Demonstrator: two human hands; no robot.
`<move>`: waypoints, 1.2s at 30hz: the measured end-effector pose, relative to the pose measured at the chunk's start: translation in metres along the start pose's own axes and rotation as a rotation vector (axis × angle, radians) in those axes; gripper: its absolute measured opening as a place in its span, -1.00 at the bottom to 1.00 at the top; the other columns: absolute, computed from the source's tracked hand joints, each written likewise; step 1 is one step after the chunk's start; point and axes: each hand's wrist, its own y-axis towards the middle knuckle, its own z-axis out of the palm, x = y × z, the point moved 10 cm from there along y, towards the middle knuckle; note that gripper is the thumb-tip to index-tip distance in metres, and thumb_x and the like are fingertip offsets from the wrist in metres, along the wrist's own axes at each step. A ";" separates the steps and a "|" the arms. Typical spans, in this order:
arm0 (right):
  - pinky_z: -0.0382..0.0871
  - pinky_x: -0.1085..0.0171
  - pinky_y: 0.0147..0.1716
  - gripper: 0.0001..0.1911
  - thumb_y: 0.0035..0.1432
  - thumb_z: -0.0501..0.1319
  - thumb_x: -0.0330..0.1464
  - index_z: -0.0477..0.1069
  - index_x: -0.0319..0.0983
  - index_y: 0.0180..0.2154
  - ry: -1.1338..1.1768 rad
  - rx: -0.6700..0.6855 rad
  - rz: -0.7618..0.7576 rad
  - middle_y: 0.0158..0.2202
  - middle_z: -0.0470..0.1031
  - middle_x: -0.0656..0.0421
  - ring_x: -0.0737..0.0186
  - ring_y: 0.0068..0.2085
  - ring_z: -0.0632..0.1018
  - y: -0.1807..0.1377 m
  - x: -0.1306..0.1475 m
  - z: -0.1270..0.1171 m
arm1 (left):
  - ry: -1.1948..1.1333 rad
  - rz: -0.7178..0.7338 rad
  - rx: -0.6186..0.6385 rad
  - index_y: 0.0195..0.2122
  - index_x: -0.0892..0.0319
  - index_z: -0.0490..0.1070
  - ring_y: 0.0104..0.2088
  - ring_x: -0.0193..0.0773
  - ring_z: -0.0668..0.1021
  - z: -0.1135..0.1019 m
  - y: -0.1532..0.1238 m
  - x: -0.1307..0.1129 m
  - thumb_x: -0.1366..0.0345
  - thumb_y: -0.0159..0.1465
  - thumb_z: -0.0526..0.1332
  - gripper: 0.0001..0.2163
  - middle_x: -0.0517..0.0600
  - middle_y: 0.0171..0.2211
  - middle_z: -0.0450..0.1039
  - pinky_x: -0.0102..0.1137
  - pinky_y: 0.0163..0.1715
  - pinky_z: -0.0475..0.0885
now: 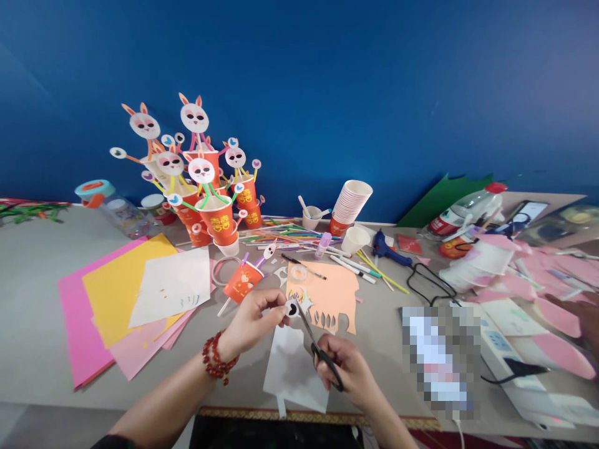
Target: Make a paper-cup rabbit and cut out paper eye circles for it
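Between the thumb and fingers of my left hand (257, 321) is a small white paper piece (292, 308) with a black heart on it. My right hand (344, 362) grips black-handled scissors (309, 330), whose blades reach up to the edge of that piece. A sheet of white paper (294, 368) lies on the table below both hands. Just beyond them is an orange paper sheet (327, 293) with cut-outs along its lower edge. A red paper cup (243, 280) with a small rabbit face lies tilted near my left hand.
Rabbit-faced red cups (219, 218) stand stacked at the back left, beside coloured paper sheets (116, 299). Further right are stacked paper cups (350, 202), a blue glue gun (390, 249) with a cord, a bottle (463, 212), a blurred-out device (440, 362) and a power strip (500, 355).
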 end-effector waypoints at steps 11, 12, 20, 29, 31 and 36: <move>0.14 0.45 -0.68 -0.49 -0.04 0.34 0.04 0.20 -0.22 -0.53 -0.017 0.012 -0.015 -0.66 0.27 0.34 0.46 -0.69 0.32 0.000 -0.003 -0.004 | 0.013 0.015 -0.004 -0.48 0.23 0.33 -0.49 -0.35 0.45 -0.001 0.001 -0.002 0.31 0.23 0.15 -0.85 -0.06 -0.55 0.40 -0.47 -0.42 0.35; 0.14 0.45 -0.69 -0.49 -0.04 0.34 0.04 0.20 -0.22 -0.53 -0.019 0.016 -0.019 -0.67 0.26 0.34 0.46 -0.69 0.32 0.000 -0.003 -0.004 | 0.013 0.017 -0.001 -0.48 0.23 0.33 -0.49 -0.35 0.45 0.000 0.001 -0.002 0.32 0.23 0.14 -0.85 -0.06 -0.55 0.40 -0.47 -0.42 0.35; 0.14 0.44 -0.69 -0.53 0.00 0.34 -0.01 0.21 -0.21 -0.54 -0.047 0.019 -0.026 -0.67 0.26 0.34 0.45 -0.69 0.32 -0.001 -0.003 -0.006 | 0.023 0.017 0.000 -0.48 0.23 0.33 -0.49 -0.35 0.45 -0.001 0.000 -0.003 0.33 0.22 0.13 -0.85 -0.06 -0.55 0.40 -0.47 -0.42 0.35; 0.13 0.44 -0.68 -0.56 0.03 0.34 -0.09 0.21 -0.22 -0.55 -0.056 0.020 -0.040 -0.68 0.28 0.33 0.46 -0.69 0.28 -0.001 -0.009 -0.009 | 0.028 0.036 -0.002 -0.49 0.23 0.32 -0.49 -0.35 0.44 -0.003 -0.001 -0.006 0.34 0.22 0.13 -0.86 -0.07 -0.55 0.38 -0.47 -0.42 0.34; 0.12 0.44 -0.69 -0.56 0.02 0.34 -0.07 0.21 -0.22 -0.54 -0.050 0.027 -0.037 -0.68 0.27 0.33 0.46 -0.69 0.29 -0.001 -0.008 -0.008 | 0.029 0.043 -0.001 -0.48 0.23 0.33 -0.48 -0.35 0.44 -0.003 -0.001 -0.007 0.35 0.22 0.13 -0.86 -0.07 -0.55 0.39 -0.47 -0.41 0.34; 0.12 0.43 -0.69 -0.50 -0.02 0.34 0.02 0.21 -0.21 -0.54 -0.032 0.034 -0.025 -0.68 0.26 0.33 0.45 -0.70 0.30 -0.001 -0.006 -0.006 | 0.024 0.046 0.005 -0.47 0.23 0.34 -0.48 -0.36 0.44 -0.002 0.001 -0.006 0.36 0.23 0.13 -0.86 -0.07 -0.53 0.39 -0.47 -0.41 0.34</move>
